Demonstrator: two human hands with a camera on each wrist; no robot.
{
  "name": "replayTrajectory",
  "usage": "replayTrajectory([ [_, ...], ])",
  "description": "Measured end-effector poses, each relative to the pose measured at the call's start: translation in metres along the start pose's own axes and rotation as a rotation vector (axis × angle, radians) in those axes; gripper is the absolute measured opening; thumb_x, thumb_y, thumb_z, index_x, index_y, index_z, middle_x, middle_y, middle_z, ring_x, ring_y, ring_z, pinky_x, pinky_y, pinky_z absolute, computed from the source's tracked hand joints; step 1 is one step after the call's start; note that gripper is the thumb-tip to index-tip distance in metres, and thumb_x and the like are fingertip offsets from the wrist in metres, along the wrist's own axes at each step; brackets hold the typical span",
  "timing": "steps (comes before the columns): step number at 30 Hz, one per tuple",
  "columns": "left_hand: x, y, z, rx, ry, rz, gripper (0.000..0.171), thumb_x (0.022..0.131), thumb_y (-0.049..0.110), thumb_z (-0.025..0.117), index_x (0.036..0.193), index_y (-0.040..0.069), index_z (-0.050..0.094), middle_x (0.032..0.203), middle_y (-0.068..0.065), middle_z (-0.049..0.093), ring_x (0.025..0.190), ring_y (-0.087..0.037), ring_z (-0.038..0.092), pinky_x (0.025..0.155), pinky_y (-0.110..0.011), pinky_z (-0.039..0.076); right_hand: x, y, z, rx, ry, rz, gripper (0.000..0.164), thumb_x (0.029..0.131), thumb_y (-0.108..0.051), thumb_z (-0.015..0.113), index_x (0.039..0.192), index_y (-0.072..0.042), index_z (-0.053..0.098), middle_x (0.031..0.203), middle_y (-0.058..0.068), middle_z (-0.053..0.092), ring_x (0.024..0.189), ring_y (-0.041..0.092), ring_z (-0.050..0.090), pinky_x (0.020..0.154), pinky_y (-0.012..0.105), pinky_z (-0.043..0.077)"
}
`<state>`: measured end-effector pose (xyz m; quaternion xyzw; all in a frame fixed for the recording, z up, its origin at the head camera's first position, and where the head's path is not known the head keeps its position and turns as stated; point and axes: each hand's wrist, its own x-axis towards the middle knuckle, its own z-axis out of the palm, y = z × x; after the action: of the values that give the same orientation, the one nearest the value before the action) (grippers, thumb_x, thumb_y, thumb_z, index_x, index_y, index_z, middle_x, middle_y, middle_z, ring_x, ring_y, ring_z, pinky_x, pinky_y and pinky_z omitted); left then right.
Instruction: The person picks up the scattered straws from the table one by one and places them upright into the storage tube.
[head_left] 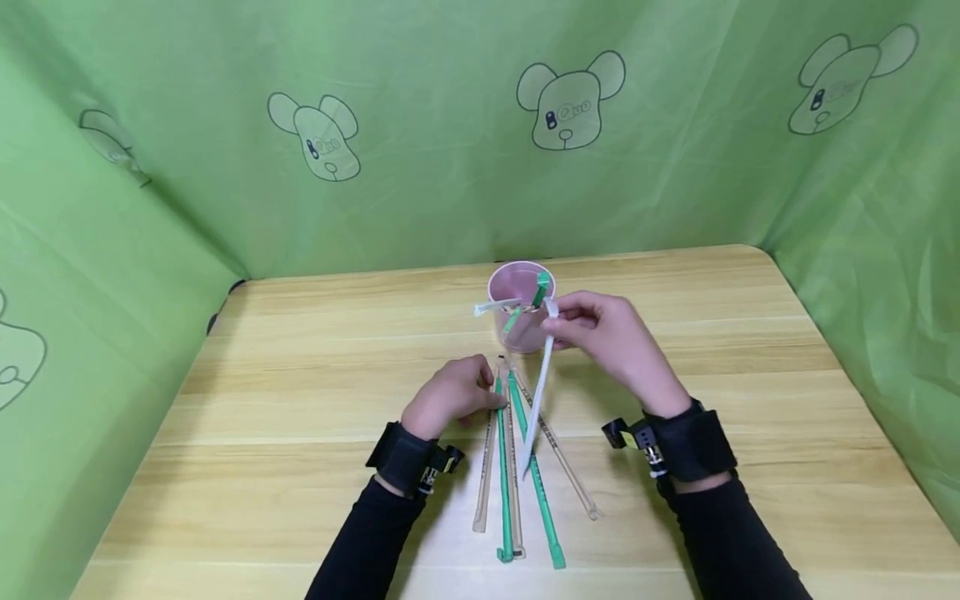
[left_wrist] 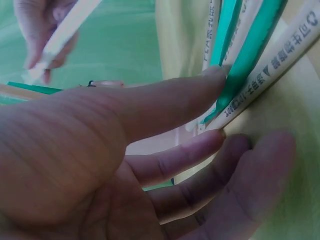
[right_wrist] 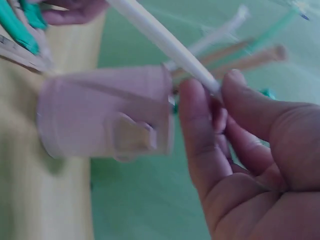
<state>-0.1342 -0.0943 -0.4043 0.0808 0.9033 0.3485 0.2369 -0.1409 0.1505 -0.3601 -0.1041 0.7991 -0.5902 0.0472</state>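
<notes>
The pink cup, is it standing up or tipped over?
Standing up. In the head view, the pink cup has its open rim on top, straws poking out, and its bottom on the table.

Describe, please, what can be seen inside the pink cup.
A white straw, green straws and brown straws stick out of the pink cup. Their lower ends are covered by its wall, so whatever else lies deeper cannot be told.

From left hand [head_left: 453,392], can pass at nine o'clock over pale wood-grain tabletop [head_left: 300,417]; meets slim green and beige straws [head_left: 542,493] at four, translucent pink plastic cup [head_left: 521,340] at one.
</notes>
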Motion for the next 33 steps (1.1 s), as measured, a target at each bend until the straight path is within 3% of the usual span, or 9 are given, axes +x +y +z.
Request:
replayTrajectory([
  [9,0.001,0.004,0.002,0.044,0.025,-0.016,0.025,0.094,0.011,0.083,0.102,0.003,0.061,0.080,-0.006,0.062,0.054,-0.022,0.061,0.054,-0.027,0.046,-0.013,-0.020,-0.026,-0.005,0.345,-0.223,0.022,0.098,-0.017,0.080,0.114,-0.002,0.076,0.108,0.007,0.076,0.099,0.018,0.073,0.087,0.024,0.060],
  [12,0.001,0.005,0.002,0.046,0.031,-0.025,0.025,0.094,0.011,0.083,0.101,0.005,0.060,0.078,-0.006,0.061,0.055,-0.022,0.062,0.054,-0.028,0.047,-0.015,-0.024,-0.028,0.056,0.440,-0.314,0.020,0.097,-0.013,0.081,0.111,0.000,0.076,0.107,0.006,0.076,0.102,0.018,0.073,0.090,0.026,0.059],
  [18,0.001,0.005,0.003,0.033,0.032,-0.030,0.023,0.095,0.009,0.082,0.102,0.004,0.061,0.077,-0.007,0.063,0.058,-0.025,0.065,0.055,-0.029,0.049,-0.018,-0.030,-0.027,0.309,0.518,-0.528,0.017,0.093,0.009,0.077,0.107,0.015,0.071,0.102,0.019,0.075,0.095,0.025,0.075,0.087,0.032,0.062],
  [25,0.001,0.007,0.006,0.020,0.027,-0.031,0.021,0.096,0.006,0.080,0.107,0.002,0.062,0.085,-0.008,0.063,0.061,-0.025,0.066,0.058,-0.030,0.051,-0.025,-0.044,-0.027,0.247,0.640,-0.671,0.017,0.090,0.016,0.076,0.105,0.019,0.069,0.099,0.018,0.076,0.092,0.025,0.075,0.093,0.033,0.060],
  [30,0.001,0.009,0.007,0.023,0.031,-0.012,0.019,0.096,0.003,0.078,0.107,0.001,0.062,0.088,-0.008,0.063,0.063,-0.023,0.064,0.056,-0.029,0.051,-0.027,-0.053,-0.024,0.367,0.700,-0.776,0.022,0.087,0.011,0.082,0.100,0.021,0.067,0.095,0.022,0.073,0.088,0.028,0.075,0.091,0.034,0.061],
  [33,0.001,0.009,0.008,0.013,0.038,0.000,0.018,0.096,0.001,0.077,0.106,0.000,0.061,0.091,-0.008,0.063,0.063,-0.023,0.065,0.056,-0.030,0.054,-0.027,-0.054,-0.022,0.388,0.700,-0.796,0.020,0.087,0.014,0.081,0.098,0.022,0.067,0.096,0.022,0.073,0.089,0.029,0.074,0.089,0.033,0.062],
])
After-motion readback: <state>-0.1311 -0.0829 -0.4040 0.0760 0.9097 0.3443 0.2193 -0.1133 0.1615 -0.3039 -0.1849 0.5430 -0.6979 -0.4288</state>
